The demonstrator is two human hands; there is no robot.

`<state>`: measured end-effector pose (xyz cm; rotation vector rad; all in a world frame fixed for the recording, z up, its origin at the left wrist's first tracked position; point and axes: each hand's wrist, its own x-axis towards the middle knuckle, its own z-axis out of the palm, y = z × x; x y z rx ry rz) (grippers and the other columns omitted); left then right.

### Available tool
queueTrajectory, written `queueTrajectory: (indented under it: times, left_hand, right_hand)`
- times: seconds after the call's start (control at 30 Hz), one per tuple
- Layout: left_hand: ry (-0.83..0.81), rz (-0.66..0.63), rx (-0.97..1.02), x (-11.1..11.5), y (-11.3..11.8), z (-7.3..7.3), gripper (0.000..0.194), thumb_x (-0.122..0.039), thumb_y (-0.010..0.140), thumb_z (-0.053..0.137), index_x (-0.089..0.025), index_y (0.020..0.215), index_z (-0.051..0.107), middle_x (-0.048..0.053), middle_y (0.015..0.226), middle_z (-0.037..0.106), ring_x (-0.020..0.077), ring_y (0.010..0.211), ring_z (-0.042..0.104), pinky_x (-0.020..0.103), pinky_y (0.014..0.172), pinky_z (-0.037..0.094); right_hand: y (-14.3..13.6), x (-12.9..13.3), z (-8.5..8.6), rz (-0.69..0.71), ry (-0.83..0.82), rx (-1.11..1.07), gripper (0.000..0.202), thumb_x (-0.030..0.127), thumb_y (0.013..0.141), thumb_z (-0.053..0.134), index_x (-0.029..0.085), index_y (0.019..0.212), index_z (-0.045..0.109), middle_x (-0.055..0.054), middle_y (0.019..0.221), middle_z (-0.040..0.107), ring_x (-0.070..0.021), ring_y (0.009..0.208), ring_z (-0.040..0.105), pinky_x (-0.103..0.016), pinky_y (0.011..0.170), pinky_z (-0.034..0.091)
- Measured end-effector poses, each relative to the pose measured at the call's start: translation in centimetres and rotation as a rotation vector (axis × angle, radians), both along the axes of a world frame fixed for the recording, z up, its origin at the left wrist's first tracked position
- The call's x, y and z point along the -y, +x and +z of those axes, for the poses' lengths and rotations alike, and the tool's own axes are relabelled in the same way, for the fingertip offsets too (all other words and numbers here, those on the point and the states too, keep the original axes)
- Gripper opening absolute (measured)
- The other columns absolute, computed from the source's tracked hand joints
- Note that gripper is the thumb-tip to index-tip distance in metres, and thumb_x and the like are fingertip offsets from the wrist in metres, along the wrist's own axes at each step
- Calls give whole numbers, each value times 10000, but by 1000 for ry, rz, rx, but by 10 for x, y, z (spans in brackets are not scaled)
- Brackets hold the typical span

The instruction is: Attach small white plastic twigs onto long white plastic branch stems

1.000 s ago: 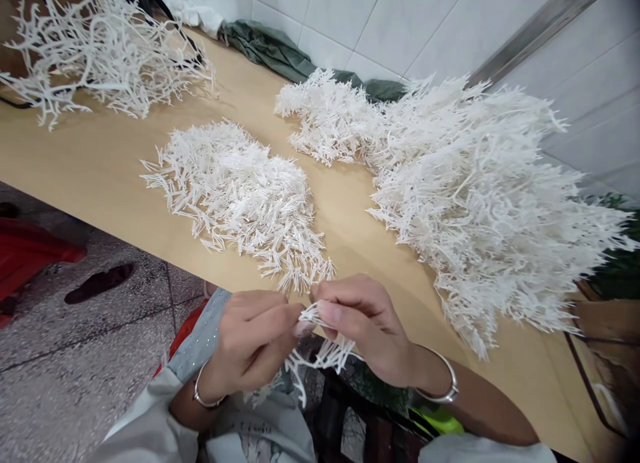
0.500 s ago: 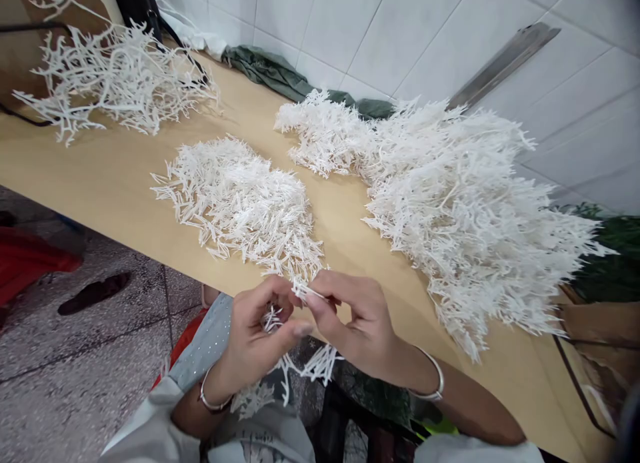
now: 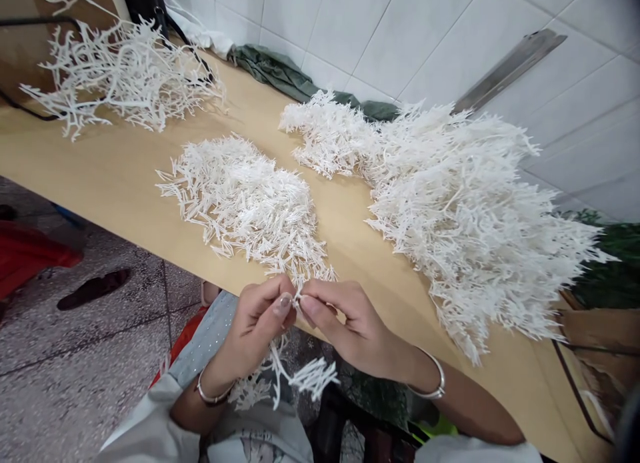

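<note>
My left hand and my right hand meet in front of me at the table's near edge, fingertips almost touching. Both are closed in a pinch on a white plastic branch, only a small bit of which shows between the fingertips. Below my left hand the branch's forked, spiky part hangs over my lap. Just beyond my fingers lies a pile of small white sprigs on the brown tabletop. A silver bangle circles each wrist.
A large heap of bushy white branches fills the right side. Bare, tangled white stems lie at the far left. Green cloth runs along the tiled wall. Cardboard and green foliage are at the right edge.
My left thumb has closed in against its fingers, and the fingertips of both hands have come together on the branch. The hanging spiky part has swung slightly lower and left.
</note>
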<state>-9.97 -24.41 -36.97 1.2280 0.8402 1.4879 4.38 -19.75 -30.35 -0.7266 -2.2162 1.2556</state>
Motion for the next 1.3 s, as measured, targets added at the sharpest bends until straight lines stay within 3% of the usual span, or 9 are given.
queueTrajectory:
  times: [0.17,0.4,0.6,0.67,0.8,0.97,1.03,1.13,1.3]
  left_hand:
    - [73,87,-151,-3,1,5,281,-295,868,580,-173,655,443,-47,561,376,75,514,327,209,495,261]
    - [-216,-782,571,-5,-6,-4,306,-381,866,557,-174,678,434,-78,428,359,15,273,217,142,291,154]
    - [-130,-975,827,-20,4,-14,433,-446,791,602,-205,532,351,-86,261,302,46,164,193,172,240,190]
    - [-70,-912,838,-22,2,-12,445,-444,803,574,-212,523,317,-88,238,280,52,152,177,184,243,207]
    - [-96,-580,742,-17,-6,-6,363,-395,843,532,-202,590,358,-103,317,267,27,227,125,175,298,165]
    - [-104,-371,572,-9,-7,-10,326,-424,865,528,-182,665,441,-82,401,316,45,327,184,187,353,142]
    - [-102,-341,547,-9,-7,-12,345,-453,865,534,-177,674,454,-86,406,305,43,335,172,194,363,123]
    - [-117,-332,536,-11,-7,-12,367,-478,866,534,-174,675,459,-92,406,299,39,338,149,204,369,107]
    - [-236,-294,458,-14,-8,1,396,-478,904,473,-173,656,434,-85,435,276,54,383,201,209,409,163]
  right_hand:
    - [0,-1,-2,-47,-49,-66,298,256,921,498,172,641,439,52,575,350,-65,508,330,-207,481,268]
    - [2,-1,-6,206,-554,-234,380,314,923,496,157,577,480,35,505,446,-49,418,379,-190,401,281]
    - [-1,1,-17,291,-888,-582,410,270,923,471,184,542,344,82,422,333,-38,337,275,-190,377,241]
    - [-2,0,-15,256,-879,-626,418,290,945,425,189,560,297,85,424,303,-47,361,245,-202,408,247]
    - [-1,-3,-8,156,-565,-359,371,336,974,358,199,630,350,59,519,347,-81,448,311,-236,468,281]
    - [1,-23,-18,-22,552,220,232,212,951,388,171,755,504,-28,666,517,-150,635,441,-293,608,328]
    - [4,-34,-25,-67,856,381,208,207,946,417,158,800,556,-56,701,567,-182,703,474,-316,653,335]
    - [7,-46,-33,-175,977,538,191,198,940,434,153,821,578,-66,734,575,-202,739,490,-334,687,352]
    - [7,-44,-30,-381,732,419,70,176,888,478,155,951,499,-91,908,530,-209,818,504,-328,694,407]
